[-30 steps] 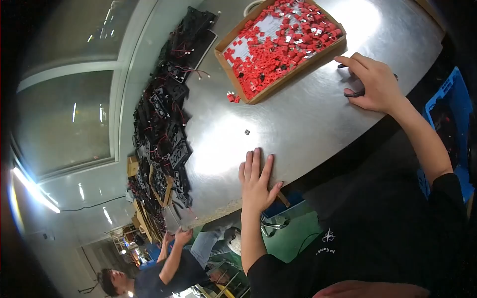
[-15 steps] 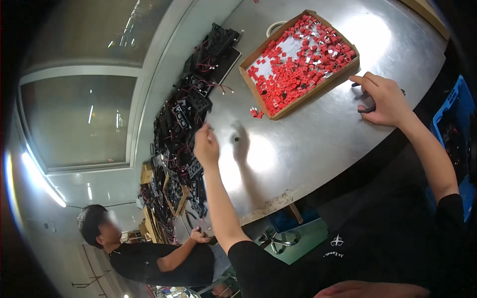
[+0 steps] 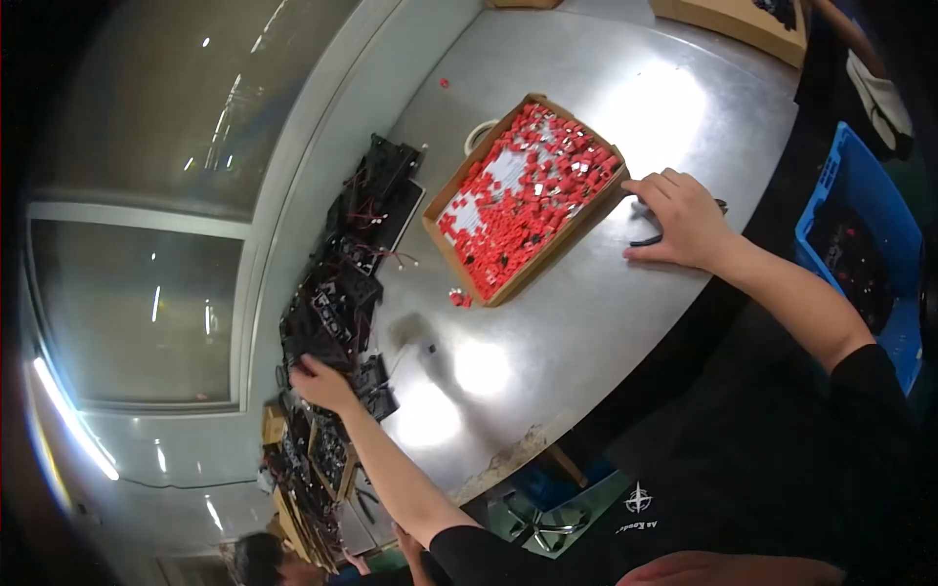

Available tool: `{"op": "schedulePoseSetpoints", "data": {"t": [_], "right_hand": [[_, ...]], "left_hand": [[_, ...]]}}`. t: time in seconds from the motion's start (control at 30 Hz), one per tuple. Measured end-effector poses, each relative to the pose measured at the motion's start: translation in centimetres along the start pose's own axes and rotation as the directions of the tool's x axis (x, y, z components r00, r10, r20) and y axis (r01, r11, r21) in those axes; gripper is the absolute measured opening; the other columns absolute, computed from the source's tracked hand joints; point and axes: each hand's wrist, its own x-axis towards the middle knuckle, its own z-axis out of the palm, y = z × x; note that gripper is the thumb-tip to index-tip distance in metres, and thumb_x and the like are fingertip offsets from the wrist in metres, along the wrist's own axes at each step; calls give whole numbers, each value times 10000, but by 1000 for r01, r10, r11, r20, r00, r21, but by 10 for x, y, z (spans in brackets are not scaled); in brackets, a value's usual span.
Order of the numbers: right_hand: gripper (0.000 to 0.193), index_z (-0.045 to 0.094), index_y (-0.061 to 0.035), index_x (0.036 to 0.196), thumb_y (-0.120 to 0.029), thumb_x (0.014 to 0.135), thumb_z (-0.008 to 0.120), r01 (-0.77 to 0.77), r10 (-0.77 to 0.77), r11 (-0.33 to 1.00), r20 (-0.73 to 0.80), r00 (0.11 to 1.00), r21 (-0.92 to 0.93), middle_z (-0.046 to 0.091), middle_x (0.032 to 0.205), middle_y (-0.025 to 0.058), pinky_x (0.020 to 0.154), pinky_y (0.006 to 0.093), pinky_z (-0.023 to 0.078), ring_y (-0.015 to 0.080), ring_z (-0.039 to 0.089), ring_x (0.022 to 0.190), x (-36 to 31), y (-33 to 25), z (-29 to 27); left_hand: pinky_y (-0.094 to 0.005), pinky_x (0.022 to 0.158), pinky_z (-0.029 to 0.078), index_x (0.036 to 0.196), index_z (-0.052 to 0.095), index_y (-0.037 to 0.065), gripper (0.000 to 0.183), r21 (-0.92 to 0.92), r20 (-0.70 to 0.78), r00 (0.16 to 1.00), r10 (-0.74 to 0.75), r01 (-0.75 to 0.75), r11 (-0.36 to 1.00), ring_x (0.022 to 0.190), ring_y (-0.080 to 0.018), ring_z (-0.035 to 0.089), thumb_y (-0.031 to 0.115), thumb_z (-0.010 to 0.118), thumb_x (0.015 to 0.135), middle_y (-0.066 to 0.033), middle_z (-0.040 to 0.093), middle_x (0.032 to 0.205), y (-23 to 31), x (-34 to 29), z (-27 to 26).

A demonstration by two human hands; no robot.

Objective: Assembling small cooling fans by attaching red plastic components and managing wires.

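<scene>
At the left, my left hand (image 3: 322, 385) is stretched out to the edge of a heap of black plastic housings (image 3: 327, 303) with thin red wires. Its fingers look apart, and whether they touch a housing I cannot tell. My right hand (image 3: 681, 220) rests low over the metal table, closed round a hand tool with black handles, seemingly pliers (image 3: 645, 241). Most of the tool is covered by the palm. Close to that hand lies a shallow cardboard box (image 3: 559, 256) filled with small red connector-like parts (image 3: 523, 210) and some white paper.
A few red parts (image 3: 459, 298) and a small dark piece (image 3: 432, 349) lie on the metal table (image 3: 576, 322). A white ring (image 3: 479, 135) sits behind the box. A blue crate (image 3: 816, 195) stands at the right. Another person (image 3: 259, 560) is at the lower left.
My left hand has moved left and down, from above the bare table to the black housings. The right hand still holds the tool. The whole view has shifted, showing more of the table's far end.
</scene>
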Motion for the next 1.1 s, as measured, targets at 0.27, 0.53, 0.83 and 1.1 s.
{"op": "schedulePoseSetpoints", "data": {"t": [0.27, 0.53, 0.83, 1.1], "right_hand": [[669, 678, -56, 1269, -462, 765, 846, -17, 6, 997, -138, 990, -78, 633, 1306, 161, 1095, 493, 425, 360, 554, 1289, 7, 30, 8], [193, 711, -39, 1058, -179, 927, 733, 140, -130, 976, -71, 989, 167, 695, 1179, 124, 999, 422, 506, 311, 634, 1145, 75, 29, 5], [248, 701, -24, 969, -231, 868, 793, 165, -88, 966, 342, 935, -201, 689, 954, 133, 796, 424, 565, 304, 691, 903, 154, -17, 38], [196, 661, -25, 1118, -67, 947, 748, 60, -329, 634, 199, 923, 771, 690, 996, 34, 778, 278, 556, 92, 671, 889, 100, -79, 68]], "left_hand": [[-428, 986, 550, 1446, 539, 3, 611, -829, 551, 768, -327, 461, -315, 1122, -288, 679, 491, 455, 1089, -183, 662, 1328, 161, -62, -66], [-502, 1003, 564, 1497, 509, 32, 672, -293, 819, 550, 161, 643, -708, 1167, -365, 659, 495, 257, 1080, -205, 569, 1492, 234, -136, -43], [-492, 1015, 567, 1512, 463, -26, 628, -162, 814, 501, 292, 681, -714, 1212, -330, 657, 343, 315, 1026, -234, 597, 1443, 251, -162, -33], [-470, 924, 611, 1528, 444, 14, 592, -160, 773, 511, 376, 731, -663, 1172, -340, 670, 369, 341, 1065, -245, 583, 1449, 252, -166, -34]]}}
